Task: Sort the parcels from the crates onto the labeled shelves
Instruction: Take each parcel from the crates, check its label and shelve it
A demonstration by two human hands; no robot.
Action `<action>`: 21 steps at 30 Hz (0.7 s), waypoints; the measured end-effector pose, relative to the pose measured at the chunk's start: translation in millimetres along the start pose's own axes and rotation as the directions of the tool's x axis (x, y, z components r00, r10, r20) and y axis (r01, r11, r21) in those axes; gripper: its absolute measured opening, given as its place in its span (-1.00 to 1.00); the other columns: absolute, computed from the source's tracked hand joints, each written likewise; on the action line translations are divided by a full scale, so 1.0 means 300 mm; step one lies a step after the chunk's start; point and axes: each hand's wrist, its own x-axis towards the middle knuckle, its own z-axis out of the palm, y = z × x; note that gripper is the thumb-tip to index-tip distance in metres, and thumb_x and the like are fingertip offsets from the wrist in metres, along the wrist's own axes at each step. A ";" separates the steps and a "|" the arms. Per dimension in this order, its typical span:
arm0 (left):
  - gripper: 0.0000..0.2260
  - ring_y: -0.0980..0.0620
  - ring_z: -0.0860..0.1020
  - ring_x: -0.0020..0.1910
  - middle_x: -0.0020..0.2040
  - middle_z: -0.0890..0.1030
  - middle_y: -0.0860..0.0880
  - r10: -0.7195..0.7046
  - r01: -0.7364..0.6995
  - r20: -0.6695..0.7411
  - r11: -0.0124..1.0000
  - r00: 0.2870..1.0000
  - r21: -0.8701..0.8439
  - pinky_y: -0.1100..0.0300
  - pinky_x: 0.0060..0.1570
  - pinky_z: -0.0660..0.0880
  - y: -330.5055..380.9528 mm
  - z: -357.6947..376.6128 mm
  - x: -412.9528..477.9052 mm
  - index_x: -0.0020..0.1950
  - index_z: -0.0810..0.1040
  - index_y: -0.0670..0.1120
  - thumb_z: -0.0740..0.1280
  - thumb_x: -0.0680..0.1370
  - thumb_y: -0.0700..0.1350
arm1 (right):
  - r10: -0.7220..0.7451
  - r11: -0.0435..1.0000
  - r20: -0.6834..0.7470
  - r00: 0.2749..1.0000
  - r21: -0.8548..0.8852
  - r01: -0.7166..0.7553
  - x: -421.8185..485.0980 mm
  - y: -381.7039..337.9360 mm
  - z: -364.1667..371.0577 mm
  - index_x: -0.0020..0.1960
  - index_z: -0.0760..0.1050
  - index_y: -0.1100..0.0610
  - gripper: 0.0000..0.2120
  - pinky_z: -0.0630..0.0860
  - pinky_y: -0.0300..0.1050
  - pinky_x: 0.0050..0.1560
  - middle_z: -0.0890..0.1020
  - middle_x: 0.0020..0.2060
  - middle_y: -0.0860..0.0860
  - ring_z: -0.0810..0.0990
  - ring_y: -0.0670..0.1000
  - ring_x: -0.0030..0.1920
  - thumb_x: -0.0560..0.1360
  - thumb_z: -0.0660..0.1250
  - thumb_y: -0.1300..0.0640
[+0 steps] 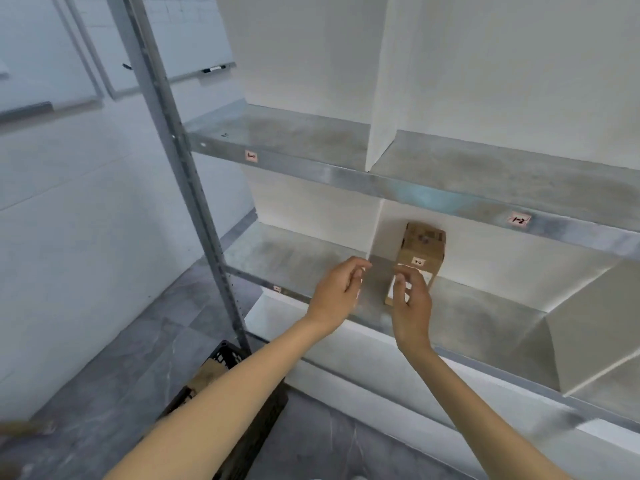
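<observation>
Standing upright at the centre of the frame, a small cardboard parcel (420,254) rests on the lower metal shelf (485,320), just right of a white divider (379,233) and close to the white back wall. It carries a small white tag with dark writing on its front face and a larger pale label below that, which your right hand partly covers.

Your right hand (412,306) is in front of the parcel's lower half, fingers loosely curled and spread, not clamped on the box; whether the fingertips touch it cannot be told from this view. Your left hand (337,292) sits just left of it, in front of the divider, open with fingers slightly bent and holding nothing. A gap separates the two hands.

Higher in the frame runs the upper shelf (294,136), with a pink label (251,156) on its front edge at centre left and another pink label (520,220) further right. A grey metal upright (180,161) slants down the left part of the frame. At the bottom, beneath your left forearm, a black plastic crate (256,431) stands on the grey floor with a brown parcel (206,375) inside it.
</observation>
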 end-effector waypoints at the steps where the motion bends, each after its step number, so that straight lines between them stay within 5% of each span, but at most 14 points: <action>1: -0.80 0.15 0.56 -0.07 -0.05 0.59 0.13 -0.024 0.024 -0.002 1.000 1.000 -0.009 0.20 0.02 0.54 -0.020 -0.036 -0.047 0.17 0.48 0.06 0.11 0.64 -0.08 | 0.003 1.000 0.035 0.999 0.001 -0.003 -0.042 -0.011 0.031 0.11 0.48 0.09 -0.82 0.42 -0.21 0.10 0.55 0.02 -0.03 0.50 -0.05 0.05 0.62 0.12 0.18; 4: -0.81 0.18 0.57 -0.12 -0.10 0.62 0.10 -0.092 0.091 -0.065 0.996 0.994 -0.026 0.28 -0.06 0.51 -0.093 -0.157 -0.186 0.14 0.49 0.09 0.12 0.63 -0.08 | 0.001 1.000 0.163 0.987 0.019 -0.004 -0.171 -0.038 0.134 0.06 0.48 0.06 -0.82 0.36 -0.46 0.00 0.56 -0.02 -0.06 0.51 -0.18 0.00 0.62 0.11 0.19; 8: -0.78 0.21 0.57 -0.17 -0.17 0.63 0.07 -0.233 0.220 -0.254 0.972 0.939 -0.078 0.34 -0.12 0.49 -0.200 -0.350 -0.369 0.02 0.51 0.17 0.13 0.63 -0.10 | 0.021 0.999 0.312 0.950 0.020 -0.028 -0.322 -0.061 0.281 0.00 0.52 0.09 -0.80 0.40 -0.43 -0.05 0.60 -0.06 -0.06 0.53 -0.19 -0.03 0.62 0.12 0.19; 14: -0.72 0.27 0.56 -0.25 -0.22 0.62 0.10 -0.439 0.390 -0.524 0.897 0.730 -0.208 0.43 -0.16 0.46 -0.347 -0.629 -0.647 -0.06 0.50 0.17 0.11 0.63 -0.18 | 0.012 0.999 0.538 0.843 0.019 -0.026 -0.500 -0.106 0.490 -0.05 0.54 0.12 -0.78 0.36 -0.56 -0.12 0.60 -0.14 -0.09 0.54 -0.22 -0.08 0.61 0.13 0.24; 21: -0.71 0.18 0.54 -0.25 -0.20 0.60 0.10 -0.573 0.522 -0.651 0.797 0.498 -0.303 0.27 -0.14 0.43 -0.489 -0.798 -0.833 -0.05 0.50 0.12 0.13 0.60 -0.26 | 0.027 1.000 0.727 0.686 -0.014 -0.024 -0.566 -0.115 0.709 -0.06 0.54 0.06 -0.77 0.40 -0.38 -0.09 0.61 -0.16 -0.11 0.56 -0.21 -0.08 0.62 0.13 0.21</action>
